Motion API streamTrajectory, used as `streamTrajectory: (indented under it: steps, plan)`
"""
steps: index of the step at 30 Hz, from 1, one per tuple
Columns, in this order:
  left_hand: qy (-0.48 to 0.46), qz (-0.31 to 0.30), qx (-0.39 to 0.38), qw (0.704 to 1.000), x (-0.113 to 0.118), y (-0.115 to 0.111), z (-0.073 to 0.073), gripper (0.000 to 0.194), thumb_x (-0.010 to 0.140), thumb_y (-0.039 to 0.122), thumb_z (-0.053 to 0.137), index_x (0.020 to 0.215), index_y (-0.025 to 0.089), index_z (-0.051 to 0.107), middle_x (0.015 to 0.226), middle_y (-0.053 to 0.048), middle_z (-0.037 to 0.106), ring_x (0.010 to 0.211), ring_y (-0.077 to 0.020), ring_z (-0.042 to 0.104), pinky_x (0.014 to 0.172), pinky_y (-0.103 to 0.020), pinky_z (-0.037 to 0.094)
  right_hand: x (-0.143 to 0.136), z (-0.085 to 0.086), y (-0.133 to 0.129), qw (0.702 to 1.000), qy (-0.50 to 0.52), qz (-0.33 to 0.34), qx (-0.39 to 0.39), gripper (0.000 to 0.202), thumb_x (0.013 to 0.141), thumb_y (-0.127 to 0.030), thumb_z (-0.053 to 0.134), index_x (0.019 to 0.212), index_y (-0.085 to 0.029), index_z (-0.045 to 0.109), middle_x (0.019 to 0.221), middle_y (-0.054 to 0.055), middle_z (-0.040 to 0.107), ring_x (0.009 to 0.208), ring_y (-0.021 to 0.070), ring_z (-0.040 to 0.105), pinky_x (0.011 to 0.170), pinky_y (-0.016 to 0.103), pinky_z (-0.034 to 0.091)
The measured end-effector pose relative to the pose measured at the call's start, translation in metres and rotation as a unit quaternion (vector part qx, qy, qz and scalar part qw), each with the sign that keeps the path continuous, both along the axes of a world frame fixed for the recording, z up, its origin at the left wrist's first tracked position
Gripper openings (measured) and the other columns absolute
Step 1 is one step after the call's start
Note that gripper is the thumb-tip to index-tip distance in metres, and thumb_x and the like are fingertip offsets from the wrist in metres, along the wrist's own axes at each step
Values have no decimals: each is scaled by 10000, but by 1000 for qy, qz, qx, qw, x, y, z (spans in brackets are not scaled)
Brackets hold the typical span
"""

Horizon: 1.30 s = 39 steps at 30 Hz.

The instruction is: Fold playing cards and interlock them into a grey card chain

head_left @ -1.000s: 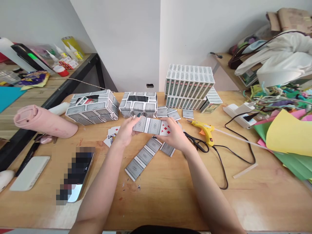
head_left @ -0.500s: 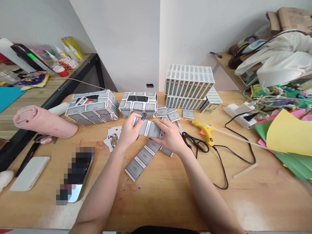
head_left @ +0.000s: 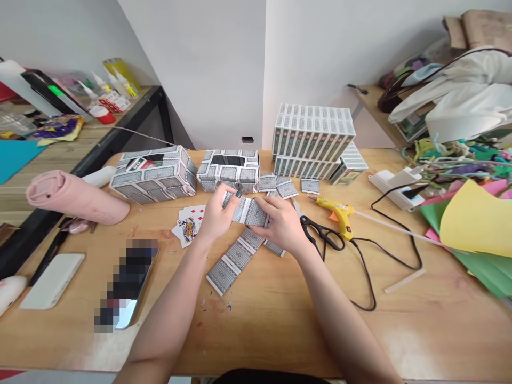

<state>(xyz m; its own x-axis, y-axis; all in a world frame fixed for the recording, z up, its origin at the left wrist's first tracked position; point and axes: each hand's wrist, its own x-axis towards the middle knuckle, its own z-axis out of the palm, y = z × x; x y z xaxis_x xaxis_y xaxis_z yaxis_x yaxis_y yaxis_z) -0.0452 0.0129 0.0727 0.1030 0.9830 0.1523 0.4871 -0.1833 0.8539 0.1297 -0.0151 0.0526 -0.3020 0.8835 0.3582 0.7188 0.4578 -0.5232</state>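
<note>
A strip of grey-backed playing cards [head_left: 256, 213] is held up between both hands above the table. My left hand [head_left: 218, 213] pinches its left end, thumb on top. My right hand [head_left: 282, 221] grips the right end, its fingers over the upper edge and thumb below. Under the hands a longer joined card strip [head_left: 232, 264] lies slantwise on the wood. Face-up cards [head_left: 188, 226], with a queen among them, lie just left of my left hand. Behind are two boxes covered in card backs, one [head_left: 154, 173] at the left and one [head_left: 229, 170] in the middle.
Black scissors [head_left: 322, 233] and a yellow glue gun [head_left: 336, 213] with its cable lie to the right. Stacked card packs [head_left: 312, 136] stand at the back. A phone [head_left: 136, 288], a white power bank [head_left: 54, 280] and a pink roll [head_left: 78, 200] are on the left, coloured sheets [head_left: 476, 218] far right.
The view has shifted very slightly. Both hands keep their hold on the card strip, with hardly any movement.
</note>
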Motion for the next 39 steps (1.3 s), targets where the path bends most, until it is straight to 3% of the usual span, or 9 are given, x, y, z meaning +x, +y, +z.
streamTrajectory:
  steps: [9,14,16,20,24,30,32,35,39]
  plan:
    - [-76,-26,-134,988,-2,1,0,215,799,415,531,932,249,498,536,59,415,374,-90,378,413,-229,293,1,6,-2,999,-13,8,-33,519,725,-389,650,1193,-194,540,1120,95,614,998,264,547,862,397,419]
    - [-54,-58,-127,989,-7,4,4,225,760,341,565,953,231,528,662,28,508,445,-98,476,424,-225,379,11,7,2,998,9,6,-56,717,645,-493,708,1256,-188,491,1147,101,615,1044,286,530,882,422,423]
    - [-48,-53,-132,989,-11,6,3,256,754,344,565,981,230,534,686,22,523,478,-110,500,429,-224,394,24,2,7,996,58,-33,-63,666,692,-457,677,1267,-184,482,1119,92,632,1017,256,555,871,396,440]
    - [-2,-31,-132,991,-20,11,-4,282,729,362,583,973,222,562,747,5,557,591,-137,531,457,-219,392,53,-6,14,974,101,-184,-90,345,807,-285,526,1132,-193,599,999,62,672,775,175,607,747,333,478]
    - [88,-27,-92,991,-27,15,-9,259,705,368,616,911,213,597,713,12,549,549,-114,441,474,-219,324,68,-2,11,970,40,-170,-169,173,756,-224,555,855,-210,696,829,24,700,685,159,603,654,290,462]
    - [109,-29,-77,991,-36,18,-11,299,724,363,592,989,230,628,753,-2,597,508,-113,420,480,-232,312,56,10,2,952,-96,-97,-274,28,671,-209,629,653,-217,649,671,13,675,641,177,609,558,273,421]
    - [105,-34,-78,991,-38,18,-11,301,727,369,584,987,231,647,778,-12,621,513,-119,436,490,-239,328,47,11,-2,941,-145,-92,-292,25,655,-244,657,668,-226,647,698,30,681,649,203,618,519,282,411]
    - [95,-39,-75,992,-40,19,-12,297,734,377,572,973,228,664,764,-15,632,547,-136,475,515,-247,352,30,10,-10,932,-217,-88,-278,173,580,-280,729,718,-213,648,749,84,688,687,259,638,505,311,431]
    - [68,-38,-81,994,-41,20,-12,283,737,368,571,964,225,665,787,-21,643,637,-159,538,575,-255,390,9,6,-18,926,-263,-106,-249,173,581,-131,697,741,-171,642,788,166,679,722,291,656,538,337,460]
